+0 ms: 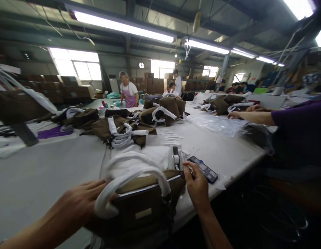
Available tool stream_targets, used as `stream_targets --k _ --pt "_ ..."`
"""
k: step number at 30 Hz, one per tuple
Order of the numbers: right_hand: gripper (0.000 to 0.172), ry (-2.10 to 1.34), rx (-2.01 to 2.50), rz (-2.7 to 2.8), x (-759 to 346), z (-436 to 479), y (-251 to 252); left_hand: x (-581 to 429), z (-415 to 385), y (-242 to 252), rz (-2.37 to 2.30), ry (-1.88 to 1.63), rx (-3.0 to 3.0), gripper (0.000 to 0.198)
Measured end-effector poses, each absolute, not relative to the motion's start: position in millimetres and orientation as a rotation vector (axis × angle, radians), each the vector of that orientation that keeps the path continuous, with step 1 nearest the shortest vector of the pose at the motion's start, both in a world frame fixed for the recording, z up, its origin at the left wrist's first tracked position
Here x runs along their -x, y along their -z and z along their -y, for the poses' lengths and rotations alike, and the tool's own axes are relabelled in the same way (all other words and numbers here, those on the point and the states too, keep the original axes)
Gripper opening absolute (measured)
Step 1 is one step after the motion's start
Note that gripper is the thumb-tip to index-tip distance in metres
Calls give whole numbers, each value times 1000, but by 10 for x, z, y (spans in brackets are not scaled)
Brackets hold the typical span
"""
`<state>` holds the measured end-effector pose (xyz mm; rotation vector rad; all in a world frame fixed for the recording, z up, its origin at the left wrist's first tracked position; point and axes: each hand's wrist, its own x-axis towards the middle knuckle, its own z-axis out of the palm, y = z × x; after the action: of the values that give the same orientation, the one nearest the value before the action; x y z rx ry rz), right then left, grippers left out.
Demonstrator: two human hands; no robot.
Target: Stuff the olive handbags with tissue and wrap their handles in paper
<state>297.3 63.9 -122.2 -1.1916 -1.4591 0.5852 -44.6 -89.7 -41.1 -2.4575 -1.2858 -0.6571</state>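
A dark olive handbag [144, 224] stands in front of me at the table's near edge, its top zipper [147, 188] closed along most of the visible length. White wrapping covers its two raised handles [131, 174]. My left hand [81, 202] grips the bag's left end, with fingers reaching behind the near handle; the fingertips are partly hidden. My right hand [198, 183] is closed in a pinch at the bag's right top corner, where the zipper ends. Just beyond that hand lie a dark phone [205, 169] and a white tape dispenser [176, 157].
More olive bags with white-wrapped handles [121, 133] lie across the white table [59, 166]. At right, a co-worker in a purple sleeve [300, 112] reaches over clear plastic bags [220, 124]. Other people stand farther back, near stacked cartons [150, 84].
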Motion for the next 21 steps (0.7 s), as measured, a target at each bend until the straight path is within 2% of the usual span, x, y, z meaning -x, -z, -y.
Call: stream_targets --k 4,8,13,15,17,21 --pt "46 -581 1246 1418 -2959 -754 1211 920 1233 461 1573 668 2264 34" --pt "54 -637 1240 1410 -2822 -772 1218 1060 1298 688 1801 800 2184 26" --pt "74 -837 1200 1423 -2983 -696 1359 1026 1282 795 1959 1191 2115 22" --pt "73 -658 1190 1451 -3071 -547 1373 954 1324 802 1950 1239 2042 21" --pt "62 -371 1095 1574 -3076 -326 1333 829 1375 806 1906 1285 1879 21" --pt "52 50 688 1845 -2780 24 1166 441 1403 763 1816 1390 1686 27"
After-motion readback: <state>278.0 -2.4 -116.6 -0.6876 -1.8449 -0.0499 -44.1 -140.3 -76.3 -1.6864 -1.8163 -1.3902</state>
